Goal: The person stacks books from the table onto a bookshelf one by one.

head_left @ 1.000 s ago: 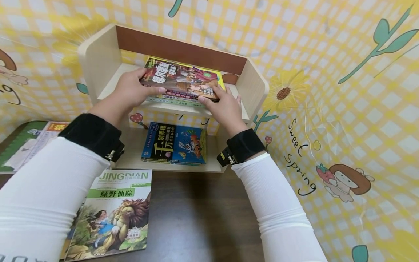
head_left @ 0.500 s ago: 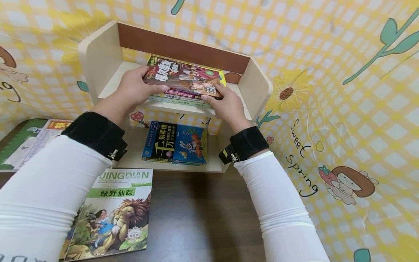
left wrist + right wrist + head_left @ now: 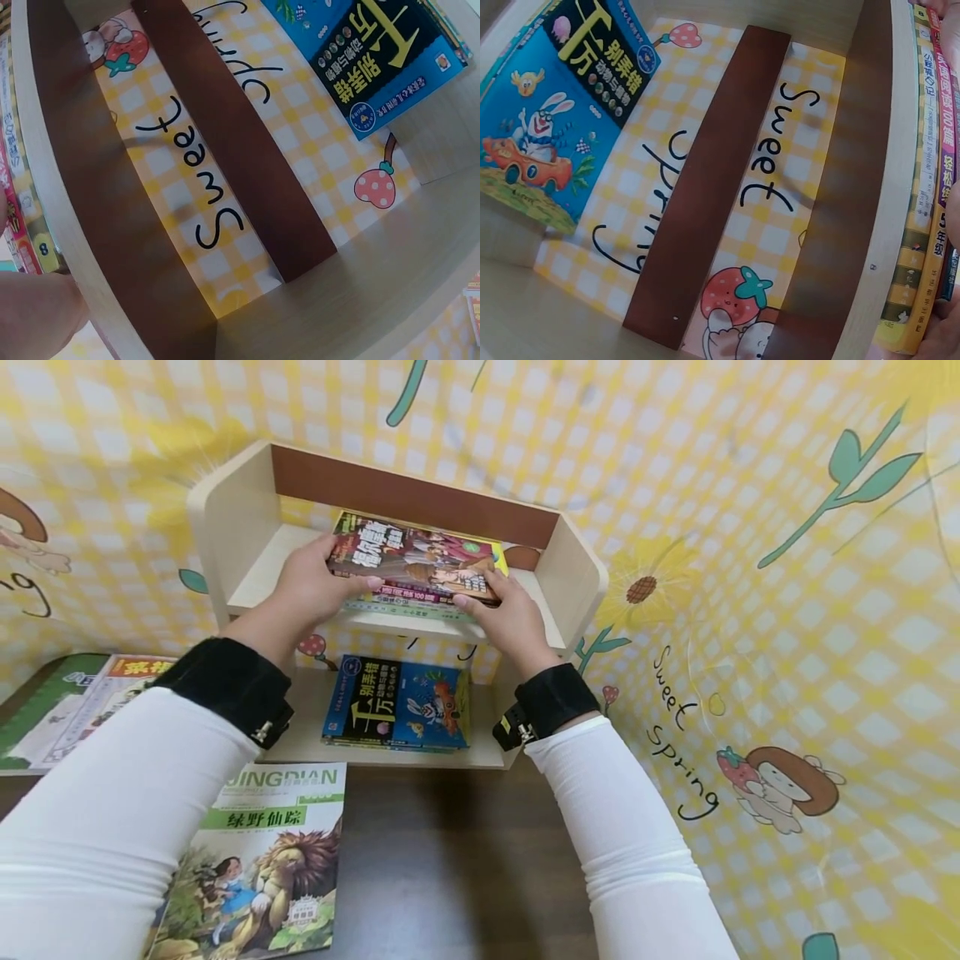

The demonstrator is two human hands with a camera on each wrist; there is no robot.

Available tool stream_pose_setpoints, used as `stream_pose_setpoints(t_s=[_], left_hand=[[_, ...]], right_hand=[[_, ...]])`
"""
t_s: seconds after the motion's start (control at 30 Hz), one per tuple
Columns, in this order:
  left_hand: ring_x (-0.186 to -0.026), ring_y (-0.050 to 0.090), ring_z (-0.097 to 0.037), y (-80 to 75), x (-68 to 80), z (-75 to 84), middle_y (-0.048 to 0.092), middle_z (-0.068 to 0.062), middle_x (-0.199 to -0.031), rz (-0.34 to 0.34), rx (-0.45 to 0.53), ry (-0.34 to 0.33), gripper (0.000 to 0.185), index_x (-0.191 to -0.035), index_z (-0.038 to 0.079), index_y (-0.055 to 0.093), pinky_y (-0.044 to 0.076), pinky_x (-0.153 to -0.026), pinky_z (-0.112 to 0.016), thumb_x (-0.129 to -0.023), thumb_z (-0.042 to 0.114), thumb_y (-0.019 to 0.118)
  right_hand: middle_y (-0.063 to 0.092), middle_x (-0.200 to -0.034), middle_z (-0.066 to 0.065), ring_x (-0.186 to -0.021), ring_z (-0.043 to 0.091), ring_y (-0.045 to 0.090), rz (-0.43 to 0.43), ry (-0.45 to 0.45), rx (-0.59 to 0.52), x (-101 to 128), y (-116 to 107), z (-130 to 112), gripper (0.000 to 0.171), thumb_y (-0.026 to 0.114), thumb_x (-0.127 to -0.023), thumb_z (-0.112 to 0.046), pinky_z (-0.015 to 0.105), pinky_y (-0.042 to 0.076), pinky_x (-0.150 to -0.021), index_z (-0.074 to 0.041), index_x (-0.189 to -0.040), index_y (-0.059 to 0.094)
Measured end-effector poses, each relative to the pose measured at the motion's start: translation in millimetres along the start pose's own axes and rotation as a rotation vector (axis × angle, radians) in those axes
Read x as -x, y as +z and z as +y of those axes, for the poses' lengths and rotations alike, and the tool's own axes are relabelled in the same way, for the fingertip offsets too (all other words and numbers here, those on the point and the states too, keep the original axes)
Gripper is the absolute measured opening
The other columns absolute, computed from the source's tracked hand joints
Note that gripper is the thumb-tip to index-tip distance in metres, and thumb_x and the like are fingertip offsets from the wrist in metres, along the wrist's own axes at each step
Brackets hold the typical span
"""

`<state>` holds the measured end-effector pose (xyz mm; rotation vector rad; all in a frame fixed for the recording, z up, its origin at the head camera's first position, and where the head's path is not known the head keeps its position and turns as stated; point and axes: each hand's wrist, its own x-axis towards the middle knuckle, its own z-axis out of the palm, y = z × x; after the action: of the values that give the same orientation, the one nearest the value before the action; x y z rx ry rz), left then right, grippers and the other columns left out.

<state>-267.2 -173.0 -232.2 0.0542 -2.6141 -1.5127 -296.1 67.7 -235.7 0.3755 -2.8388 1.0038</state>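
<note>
Both arms stretched fwd; left hand point(image 3: 311, 585) & right hand point(image 3: 504, 614) have fingers curled, thumbs up top.

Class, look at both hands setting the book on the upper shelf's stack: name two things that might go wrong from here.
1. The top book might slide off; the stack lies at the shelf's front edge.
2. The left hand and right hand grip only its near corners, so it may tilt.

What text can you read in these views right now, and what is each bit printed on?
"Sweet Spring": the yellow checked backdrop, also visible behind the shelf in both wrist views.
"JINGDIAN" and "绿野仙踪": the lion-cover book on the table.
"别弄错" and "万": the blue rabbit-cover book on the lower shelf.
"100": a spine in the upper stack.
The held book's title and the remaining spines: too blurred to read.
</note>
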Motion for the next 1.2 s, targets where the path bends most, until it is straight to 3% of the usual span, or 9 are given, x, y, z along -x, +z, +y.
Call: stream_pose_setpoints(t_s=[0.3, 0.43, 0.53, 0.67, 0.83, 0.97, 1.07, 1.2], left_hand=[[-0.143, 0.019, -0.042, 1.1, -10.8, -14.4, 0.02, -0.021, -0.157, -0.01, -0.025, 0.037, 0.081, -0.155, 0.007, 0.015, 0.021, -0.114, -0.054, -0.094, 0.032, 0.062], [-0.145, 0.008, -0.043, 0.9, -12.5, -20.9, 0.006, -0.024, -0.159, -0.021, -0.08, 0.025, 0.085, -0.154, 0.001, 0.006, 0.015, -0.116, -0.055, -0.096, 0.033, 0.059], [-0.145, 0.002, -0.043, 0.6, -13.1, -23.9, -0.002, -0.025, -0.159, -0.025, -0.157, 0.034, 0.087, -0.152, -0.003, 0.0, 0.011, -0.116, -0.055, -0.098, 0.037, 0.055], [-0.145, 0.005, -0.043, -6.2, -7.7, -24.7, 0.0, -0.024, -0.159, 0.034, -0.212, 0.108, 0.086, -0.153, -0.003, 0.005, 0.012, -0.116, -0.054, -0.097, 0.039, 0.056], [-0.145, 0.007, -0.043, -24.5, 21.6, -34.8, 0.001, -0.023, -0.16, 0.126, -0.265, 0.202, 0.089, -0.153, -0.001, 0.005, 0.011, -0.115, -0.057, -0.094, 0.034, 0.062], [-0.141, 0.013, -0.049, -34.4, 61.3, -67.1, 0.006, -0.026, -0.158, 0.167, -0.305, 0.238, 0.089, -0.154, 0.001, 0.008, 0.015, -0.111, -0.065, -0.091, 0.023, 0.067], [-0.138, 0.018, -0.053, -34.3, 88.0, -101.5, 0.012, -0.03, -0.155, 0.196, -0.325, 0.196, 0.087, -0.154, 0.003, 0.01, 0.021, -0.105, -0.069, -0.09, 0.016, 0.067], [-0.131, 0.022, -0.058, -31.0, 111.8, -154.5, 0.018, -0.039, -0.147, 0.213, -0.331, 0.065, 0.084, -0.152, -0.003, 0.011, 0.026, -0.098, -0.072, -0.091, 0.017, 0.065]], right_hand=[[0.024, -0.159, 0.007, -0.146, 0.025, 0.021, -0.045, 0.014, -0.033, -17.9, 14.2, 3.9, 0.072, 0.06, -0.093, -0.045, 0.037, 0.025, -0.116, -0.018, -0.152, 0.029], [0.023, -0.159, 0.006, -0.147, 0.025, 0.015, -0.048, -0.004, -0.031, -22.3, 21.6, 6.7, 0.072, 0.059, -0.093, -0.045, 0.038, 0.021, -0.117, -0.016, -0.153, 0.028], [0.019, -0.161, 0.006, -0.149, 0.022, 0.008, -0.017, -0.032, -0.038, -22.0, 25.7, 10.3, 0.076, 0.058, -0.093, -0.046, 0.037, 0.016, -0.119, -0.015, -0.154, 0.024], [0.013, -0.162, 0.004, -0.149, 0.018, 0.002, 0.071, -0.094, -0.072, -13.8, 25.2, 12.6, 0.083, 0.06, -0.092, -0.047, 0.037, 0.009, -0.12, -0.014, -0.155, 0.017], [0.016, -0.161, 0.006, -0.148, 0.018, 0.004, 0.137, -0.204, -0.084, 12.7, 17.5, 16.5, 0.081, 0.064, -0.092, -0.041, 0.038, 0.008, -0.119, -0.01, -0.154, 0.023], [0.018, -0.16, 0.007, -0.148, 0.017, 0.005, 0.113, -0.252, -0.102, 43.7, 22.3, 28.3, 0.078, 0.064, -0.092, -0.04, 0.041, 0.01, -0.119, -0.01, -0.153, 0.025], [0.02, -0.16, 0.006, -0.148, 0.018, 0.007, 0.088, -0.248, -0.144, 67.0, 35.2, 40.5, 0.077, 0.065, -0.092, -0.037, 0.046, 0.011, -0.118, -0.01, -0.152, 0.027], [0.021, -0.159, 0.005, -0.148, 0.02, 0.01, 0.051, -0.196, -0.195, 93.5, 60.7, 58.4, 0.075, 0.067, -0.091, -0.031, 0.05, 0.014, -0.117, -0.01, -0.152, 0.029]])
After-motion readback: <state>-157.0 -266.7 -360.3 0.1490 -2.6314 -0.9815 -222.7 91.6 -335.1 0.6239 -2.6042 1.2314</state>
